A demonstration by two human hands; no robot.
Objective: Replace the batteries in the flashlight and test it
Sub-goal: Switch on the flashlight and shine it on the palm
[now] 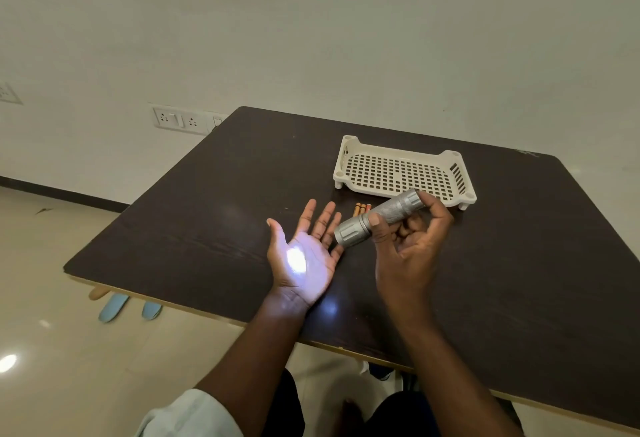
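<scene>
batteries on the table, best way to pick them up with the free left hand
Pinch the batteries across their sides from above, near the visible ends. They lie flat, side by side on the table, with the flashlight in the right hand covering their near ends. The left hand is open.

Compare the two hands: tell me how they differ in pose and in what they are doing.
The left hand lies open, palm up, fingers straight, holding nothing; the right hand curls round the silver flashlight. The left hand catches a bright spot of light on its palm; the right hand is unlit and aims the flashlight at it. Both are bare and over the dark table.
</scene>
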